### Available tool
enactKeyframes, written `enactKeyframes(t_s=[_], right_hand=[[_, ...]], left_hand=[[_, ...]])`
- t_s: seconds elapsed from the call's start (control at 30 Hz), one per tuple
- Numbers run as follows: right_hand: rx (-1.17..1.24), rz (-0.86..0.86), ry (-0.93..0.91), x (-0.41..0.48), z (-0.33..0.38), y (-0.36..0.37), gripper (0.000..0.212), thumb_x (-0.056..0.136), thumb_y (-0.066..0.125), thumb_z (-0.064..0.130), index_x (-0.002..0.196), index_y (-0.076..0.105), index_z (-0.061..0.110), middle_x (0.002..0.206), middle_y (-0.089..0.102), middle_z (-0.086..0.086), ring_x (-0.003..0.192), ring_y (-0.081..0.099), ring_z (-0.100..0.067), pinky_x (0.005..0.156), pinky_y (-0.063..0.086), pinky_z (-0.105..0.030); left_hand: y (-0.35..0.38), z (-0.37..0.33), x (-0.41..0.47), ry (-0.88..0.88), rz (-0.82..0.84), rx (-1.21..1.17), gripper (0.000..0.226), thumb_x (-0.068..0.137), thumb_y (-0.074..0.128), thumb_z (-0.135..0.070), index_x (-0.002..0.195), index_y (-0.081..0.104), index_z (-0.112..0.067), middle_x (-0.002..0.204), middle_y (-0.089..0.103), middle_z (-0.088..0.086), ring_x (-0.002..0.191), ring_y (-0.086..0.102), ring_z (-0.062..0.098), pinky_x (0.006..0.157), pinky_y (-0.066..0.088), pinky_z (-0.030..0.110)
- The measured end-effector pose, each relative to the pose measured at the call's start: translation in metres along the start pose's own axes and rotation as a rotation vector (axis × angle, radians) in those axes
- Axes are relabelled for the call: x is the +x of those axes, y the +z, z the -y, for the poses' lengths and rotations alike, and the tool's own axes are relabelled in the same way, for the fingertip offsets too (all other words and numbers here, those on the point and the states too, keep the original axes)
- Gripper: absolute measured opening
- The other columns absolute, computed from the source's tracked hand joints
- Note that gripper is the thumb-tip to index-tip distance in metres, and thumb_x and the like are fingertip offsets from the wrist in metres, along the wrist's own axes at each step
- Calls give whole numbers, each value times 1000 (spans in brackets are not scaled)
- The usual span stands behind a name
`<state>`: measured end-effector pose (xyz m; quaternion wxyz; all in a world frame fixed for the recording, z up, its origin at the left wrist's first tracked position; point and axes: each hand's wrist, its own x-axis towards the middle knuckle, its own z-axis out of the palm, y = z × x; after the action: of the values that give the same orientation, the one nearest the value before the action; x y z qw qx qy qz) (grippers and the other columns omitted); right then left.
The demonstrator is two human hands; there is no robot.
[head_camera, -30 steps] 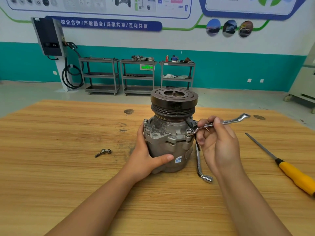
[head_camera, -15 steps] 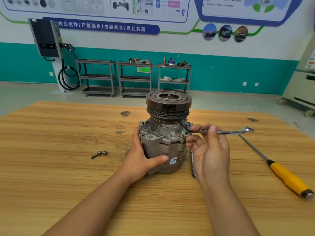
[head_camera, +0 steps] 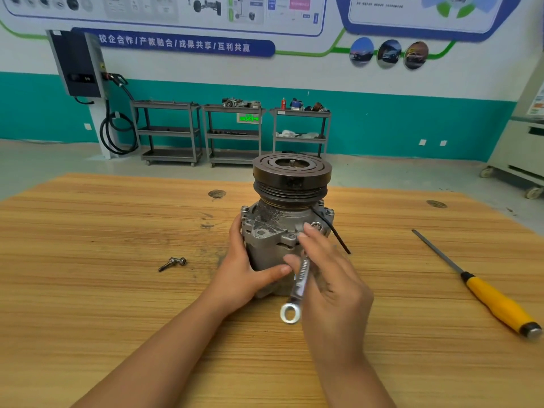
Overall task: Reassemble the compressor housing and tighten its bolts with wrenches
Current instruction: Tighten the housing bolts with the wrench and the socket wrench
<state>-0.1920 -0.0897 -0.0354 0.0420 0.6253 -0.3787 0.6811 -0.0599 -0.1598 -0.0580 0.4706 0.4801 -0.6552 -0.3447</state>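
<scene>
The grey compressor (head_camera: 273,228) stands upright mid-table with its dark pulley (head_camera: 292,175) on top. My left hand (head_camera: 245,275) grips the housing's left side, thumb across the front. In my right hand (head_camera: 329,278) is a silver ring wrench (head_camera: 298,285), its handle now pointing toward me and its free ring end (head_camera: 290,313) low in front. The wrench's other end sits at the right front flange bolt (head_camera: 316,225), mostly hidden by my fingers. Two loose bolts (head_camera: 173,263) lie on the table to the left.
A yellow-handled screwdriver (head_camera: 482,290) lies on the wooden table (head_camera: 88,290) at the right. A black wire (head_camera: 335,234) hangs off the compressor's right side. Grey shelf carts (head_camera: 232,134) and a wall charger (head_camera: 76,63) stand far behind.
My right hand has swung the wrench handle from pointing right to pointing toward me, around the flange bolt. The L-shaped wrench beside the compressor is now hidden. My left hand keeps its hold.
</scene>
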Motion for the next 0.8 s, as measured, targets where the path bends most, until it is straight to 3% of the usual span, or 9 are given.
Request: enactKeyframes(t_s=[0.1, 0.2, 0.27, 0.33, 0.53, 0.7, 0.8], right_hand=[[-60, 30, -29, 8, 0, 3, 32, 71, 75, -7, 102, 72, 1, 107, 69, -10, 96, 67, -21, 82, 56, -33], [135, -18, 50, 20, 0, -1, 16, 85, 64, 1, 98, 70, 5, 99, 68, -6, 91, 66, -8, 78, 56, -24], [299, -181, 212, 33, -1, -4, 15, 95, 51, 21, 92, 65, 20, 88, 68, 5, 79, 65, -9, 73, 54, -24], [472, -277, 398, 50, -5, -7, 25, 100, 39, 24, 83, 57, 22, 78, 67, 4, 67, 62, -12, 64, 51, -24], [811, -147, 768, 69, -22, -9, 32, 104, 30, 13, 77, 47, 11, 59, 64, 0, 50, 53, -9, 49, 43, -19], [936, -166, 850, 66, -26, -10, 30, 103, 29, 13, 78, 46, 12, 60, 64, -2, 47, 52, -11, 46, 41, -18], [957, -240, 797, 54, -22, -7, 28, 102, 33, 16, 79, 48, 11, 66, 66, -3, 51, 55, -13, 49, 44, -19]], left_hand=[[0, -3, 0, 14, 8, 29, 117, 49, 75, -73, 128, -10, -60, 121, 41, -36, 107, 48, -14, 79, 35, -2], [0, -3, -2, 2, 10, 16, 130, 50, 81, -65, 139, -11, -48, 134, 40, -26, 121, 44, -1, 88, 33, 7], [-1, -1, -2, 0, 5, -9, 127, 48, 77, -63, 139, -10, -51, 140, 36, -24, 127, 39, -1, 93, 31, 11], [-1, -1, -2, 2, 10, -16, 120, 48, 77, -63, 132, -8, -57, 141, 35, -26, 127, 38, -3, 91, 31, 8], [-1, -2, -1, 6, 23, -38, 124, 47, 78, -63, 137, -8, -52, 139, 35, -28, 128, 37, -4, 90, 30, 5], [-1, -1, -1, -3, 24, -38, 127, 47, 77, -63, 139, -10, -50, 136, 35, -30, 126, 37, -6, 83, 30, -4], [-1, -2, -1, -8, 16, -22, 126, 47, 76, -63, 138, -11, -51, 137, 35, -30, 125, 37, -6, 80, 29, -7]])
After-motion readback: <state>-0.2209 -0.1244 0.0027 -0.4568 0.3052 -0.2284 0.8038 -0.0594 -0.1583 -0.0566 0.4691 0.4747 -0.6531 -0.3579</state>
